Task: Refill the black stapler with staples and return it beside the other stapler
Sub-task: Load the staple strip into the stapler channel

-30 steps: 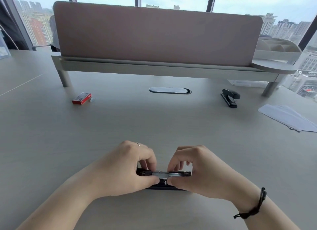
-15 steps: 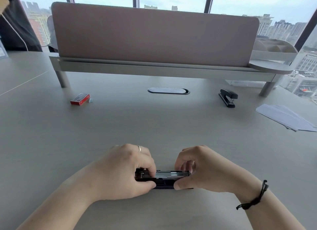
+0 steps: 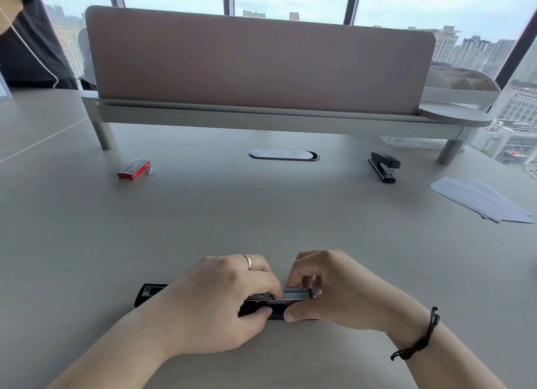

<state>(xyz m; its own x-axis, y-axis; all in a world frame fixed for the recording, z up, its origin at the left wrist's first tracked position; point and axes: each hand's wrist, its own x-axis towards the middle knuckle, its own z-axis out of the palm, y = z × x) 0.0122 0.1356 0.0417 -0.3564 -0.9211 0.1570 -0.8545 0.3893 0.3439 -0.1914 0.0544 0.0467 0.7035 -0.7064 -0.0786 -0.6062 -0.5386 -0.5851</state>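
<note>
The black stapler (image 3: 279,307) lies opened flat on the desk near me, its lid (image 3: 148,292) swung out to the left and its metal staple channel facing up. My left hand (image 3: 229,298) grips the stapler's middle between thumb and fingers. My right hand (image 3: 334,292) pinches the channel's right end. Whether staples lie in the channel is hidden by my fingers. The other stapler (image 3: 383,166), black and closed, rests far back on the right. A red staple box (image 3: 134,169) sits far back on the left with a small strip of staples (image 3: 152,171) beside it.
A desk divider on a raised shelf (image 3: 261,118) runs across the back. An oval cable grommet (image 3: 284,155) sits in the desk's middle. White paper sheets (image 3: 479,199) lie at the right. A person in dark clothes stands at the far left.
The stapler's lid now lies swung out flat to the left of my left hand. My left hand has slid right along the channel, and both hands sit slightly lower in view.
</note>
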